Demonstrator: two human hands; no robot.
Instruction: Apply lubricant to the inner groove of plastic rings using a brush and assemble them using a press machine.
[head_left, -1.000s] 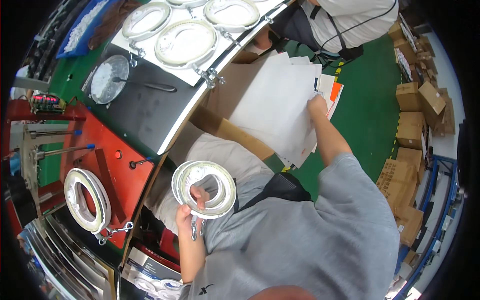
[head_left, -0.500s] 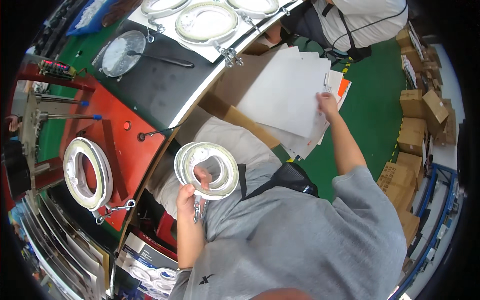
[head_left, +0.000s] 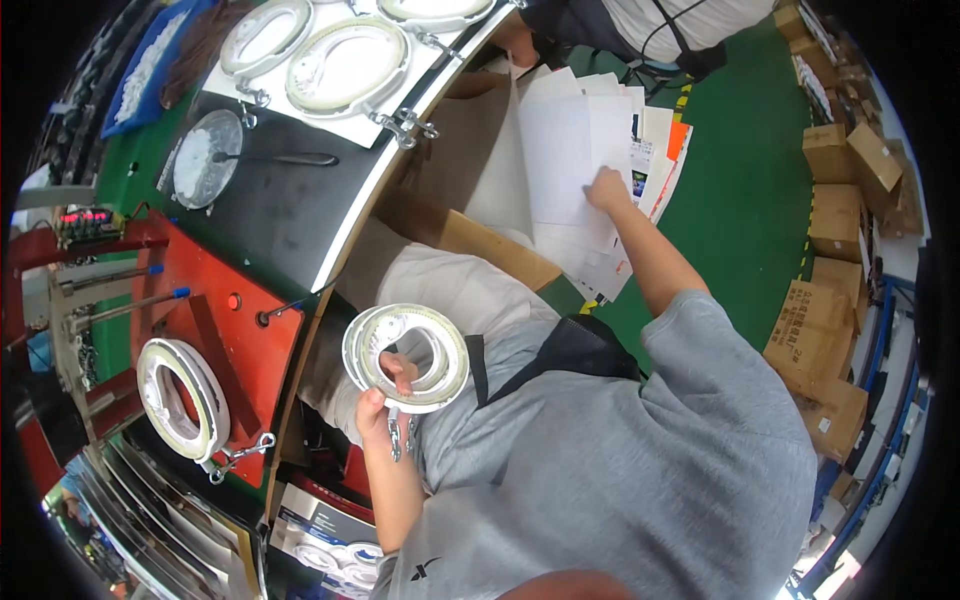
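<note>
1. Here, the white ring (head_left: 453, 362) is above the person's lap, metal clips (head_left: 394, 438) dangling below.
2. The left hand (head_left: 377, 408) has its grip clenched around the ring's lower rim, fingers through the hole.
3. Across to the right hand (head_left: 607, 190): it's touching a white sheet (head_left: 560, 165) atop a stack; whether its grip pinches, I can't tell.
4. Over left, a second ring (head_left: 212, 415) lies on a red plate (head_left: 262, 375).
5. Farther out, the worktop (head_left: 285, 200) carries more rings and a dish (head_left: 192, 178).

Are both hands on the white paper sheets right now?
No, only the right hand touches the white paper sheets; the left hand grips one or more white rings with metal clasps.
</note>
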